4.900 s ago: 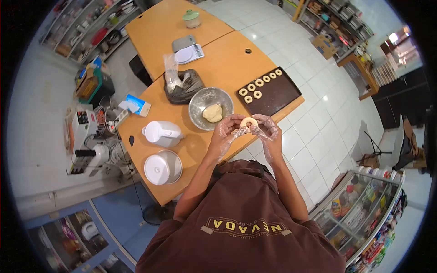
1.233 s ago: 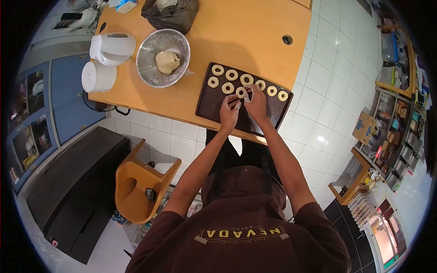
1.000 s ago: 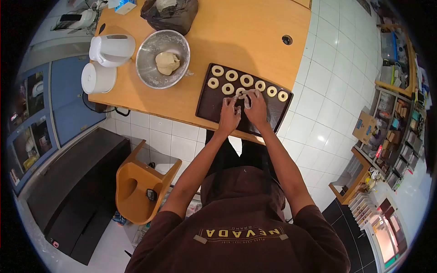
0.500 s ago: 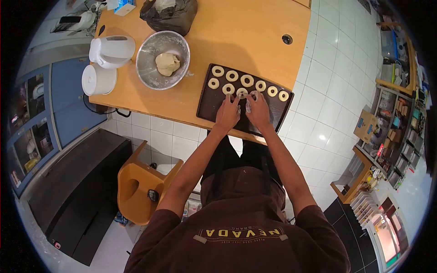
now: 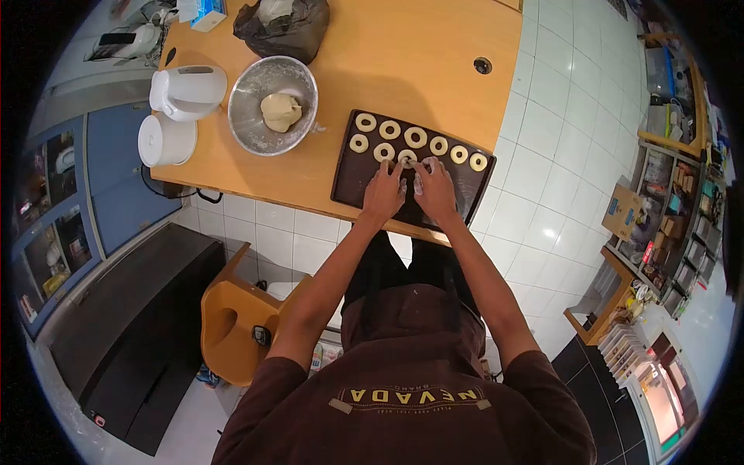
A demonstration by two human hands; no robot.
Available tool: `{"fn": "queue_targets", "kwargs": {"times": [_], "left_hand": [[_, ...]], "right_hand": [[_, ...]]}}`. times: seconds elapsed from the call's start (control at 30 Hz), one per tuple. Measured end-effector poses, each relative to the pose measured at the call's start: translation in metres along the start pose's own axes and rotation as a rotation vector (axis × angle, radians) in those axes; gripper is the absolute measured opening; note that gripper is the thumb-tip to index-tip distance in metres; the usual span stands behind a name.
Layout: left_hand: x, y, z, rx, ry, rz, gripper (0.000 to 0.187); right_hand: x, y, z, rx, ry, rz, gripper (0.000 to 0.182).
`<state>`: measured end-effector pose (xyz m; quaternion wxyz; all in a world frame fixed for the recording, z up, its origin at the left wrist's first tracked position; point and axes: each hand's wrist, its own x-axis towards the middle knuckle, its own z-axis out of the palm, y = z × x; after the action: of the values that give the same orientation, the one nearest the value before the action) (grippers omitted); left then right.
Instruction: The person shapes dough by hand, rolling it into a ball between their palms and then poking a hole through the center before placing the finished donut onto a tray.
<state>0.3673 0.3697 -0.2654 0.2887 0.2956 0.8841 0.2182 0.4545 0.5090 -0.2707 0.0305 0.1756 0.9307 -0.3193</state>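
Note:
A dark baking tray [image 5: 353, 174] lies at the table's front edge with several pale dough rings in two rows. My left hand [image 5: 384, 191] and my right hand [image 5: 434, 190] are over its middle, fingertips close together at one dough ring [image 5: 407, 156] in the lower row. The fingers of both hands are bent and partly cover that ring's lower side; white flour or dough coats them. Left of the tray stands a metal bowl [image 5: 242, 116] with a lump of dough [image 5: 280, 112] inside.
A white jug [image 5: 190, 91] and a white tub [image 5: 167, 139] stand at the table's left end. Behind the bowl is a black plastic bag [image 5: 298, 35]. An orange chair [image 5: 232, 333] stands below the table [image 5: 387, 46], and shelves [image 5: 674, 209] line the right side.
The view has shifted slightly, moving the table and tray a little left. Both hands remain at the same dough ring, with their fingertips slightly changed in position.

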Motion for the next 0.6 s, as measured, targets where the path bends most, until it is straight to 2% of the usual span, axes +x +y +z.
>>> {"fn": "queue_targets", "kwargs": {"times": [0.2, 0.4, 0.5, 0.6], "left_hand": [[-0.0079, 0.0025, -0.0104, -0.045, -0.070, 0.037, 0.053], [-0.0069, 0.0019, -0.0015, -0.011, -0.001, 0.035, 0.051], [-0.0097, 0.0029, -0.0008, -0.008, 0.015, 0.039, 0.053], [-0.0100, 0.0033, -0.0025, -0.063, -0.055, 0.019, 0.058]], "right_hand": [[0.0029, 0.0041, 0.0017, -0.005, 0.008, 0.007, 0.047], [0.0050, 0.0074, 0.0060, 0.000, -0.004, 0.021, 0.052], [0.0044, 0.0070, 0.0066, 0.015, 0.011, 0.031, 0.052], [0.0029, 0.0052, 0.0059, 0.021, -0.003, 0.043, 0.052]]}}
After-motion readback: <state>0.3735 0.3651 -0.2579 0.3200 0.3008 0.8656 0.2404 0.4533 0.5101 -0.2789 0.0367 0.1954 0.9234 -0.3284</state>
